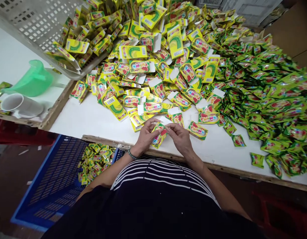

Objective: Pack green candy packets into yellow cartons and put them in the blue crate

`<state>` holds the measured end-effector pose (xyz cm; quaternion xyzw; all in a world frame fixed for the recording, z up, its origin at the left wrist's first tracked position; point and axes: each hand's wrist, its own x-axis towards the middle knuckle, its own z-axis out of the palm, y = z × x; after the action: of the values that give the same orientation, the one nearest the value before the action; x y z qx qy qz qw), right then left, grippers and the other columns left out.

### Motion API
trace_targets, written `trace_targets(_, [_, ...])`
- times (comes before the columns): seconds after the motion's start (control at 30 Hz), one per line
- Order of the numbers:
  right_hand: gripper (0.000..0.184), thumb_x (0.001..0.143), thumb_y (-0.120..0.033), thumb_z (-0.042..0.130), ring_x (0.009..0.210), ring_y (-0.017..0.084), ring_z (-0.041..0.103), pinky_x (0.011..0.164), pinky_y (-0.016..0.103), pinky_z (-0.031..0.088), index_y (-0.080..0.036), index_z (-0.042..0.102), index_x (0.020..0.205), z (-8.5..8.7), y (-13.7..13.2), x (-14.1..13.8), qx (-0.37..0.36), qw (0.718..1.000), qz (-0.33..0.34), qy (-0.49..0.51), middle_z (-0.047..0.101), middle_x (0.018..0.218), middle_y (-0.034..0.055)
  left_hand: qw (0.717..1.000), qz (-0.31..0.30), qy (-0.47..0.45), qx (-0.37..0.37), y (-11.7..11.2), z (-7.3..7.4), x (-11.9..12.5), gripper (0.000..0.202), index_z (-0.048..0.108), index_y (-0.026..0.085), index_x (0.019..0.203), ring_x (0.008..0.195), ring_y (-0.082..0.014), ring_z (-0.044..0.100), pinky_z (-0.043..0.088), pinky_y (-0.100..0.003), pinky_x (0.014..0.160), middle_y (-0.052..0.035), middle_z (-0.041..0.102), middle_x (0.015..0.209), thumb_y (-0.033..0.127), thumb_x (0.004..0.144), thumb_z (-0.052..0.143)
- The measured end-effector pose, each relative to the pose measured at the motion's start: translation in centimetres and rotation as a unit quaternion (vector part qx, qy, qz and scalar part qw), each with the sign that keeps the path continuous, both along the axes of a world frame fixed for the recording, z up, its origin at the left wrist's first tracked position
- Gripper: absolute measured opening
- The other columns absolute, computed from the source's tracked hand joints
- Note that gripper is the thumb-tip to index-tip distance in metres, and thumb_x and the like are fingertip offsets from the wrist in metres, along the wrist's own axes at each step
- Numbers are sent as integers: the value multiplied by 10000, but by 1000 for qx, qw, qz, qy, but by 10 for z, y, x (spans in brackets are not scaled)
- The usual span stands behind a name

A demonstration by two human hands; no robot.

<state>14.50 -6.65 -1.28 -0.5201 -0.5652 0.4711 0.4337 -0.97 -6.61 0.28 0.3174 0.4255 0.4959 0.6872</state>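
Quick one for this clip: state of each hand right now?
Left hand: closed, holding a small yellow-green box.
Right hand: fingertips together at the box's upper end; whether they grip it cannot be told.

Packing workshop
Printed cartons (140, 66) and green sachets (270, 99) are lying heaped across a white worktable (213, 148); a perforated crate (44, 36) is resting toward the far left corner, and a blue crate (50, 179) is standing below the near edge.
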Motion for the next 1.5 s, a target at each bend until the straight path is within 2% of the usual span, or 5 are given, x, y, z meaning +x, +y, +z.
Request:
trace_targets(0.2, [406, 813, -470, 662, 720, 203, 663, 714, 372, 558, -244, 661, 1150, 12, 7, 6, 8, 998, -4, -60, 720, 791, 19, 1000, -19, 0, 6, 1, -3, -3, 558, 506, 212, 1061, 705, -132, 646, 501, -251, 699, 18, 673, 800, 351, 633, 834])
trace_targets(0.87, [299, 604, -440, 836, 687, 168, 659, 677, 319, 526, -212, 792, 792, 20, 20, 17, -144, 988, 14, 57, 767, 776, 38, 996, -62, 52, 28, 2, -5, -11, 570, 590, 173, 1110, 662, -112, 649, 489, -216, 629, 3, 696, 750, 346, 633, 848])
trace_targets(1.1, [173, 723, -384, 757, 888, 201, 681, 824, 362, 535, -270, 797, 846, 26, 10, 24, -59, 996, 70, 3, 771, 924, 35, 997, -45, 55, 38, 0, -15, -7, 524, 652, 160, 1092, 668, -113, 632, 479, -232, 640, -18, 706, 756, 440, 677, 806])
trace_targets(1.3, [423, 745, -412, 755, 818, 181, 678, 797, 370, 563, -245, 728, 1133, 3, -11, 13, -83, 994, 0, 77, 757, 949, 32, 993, 11, 87, 73, 2, -8, -3, 477, 658, 168, 1102, 585, -79, 519, 396, -211, 564, 27, 616, 657, 452, 733, 762])
trace_targets(1.5, [309, 822, -324, 684, 778, 163, 657, 740, 344, 569, -259, 732, 1120, 6, -18, -9, 96, 994, -38, -46, 749, 1023, 46, 977, 29, 162, 136, 1, -11, -1, 413, 682, 191, 1106, 589, -90, 460, 377, -223, 556, 18, 571, 676, 487, 817, 667])
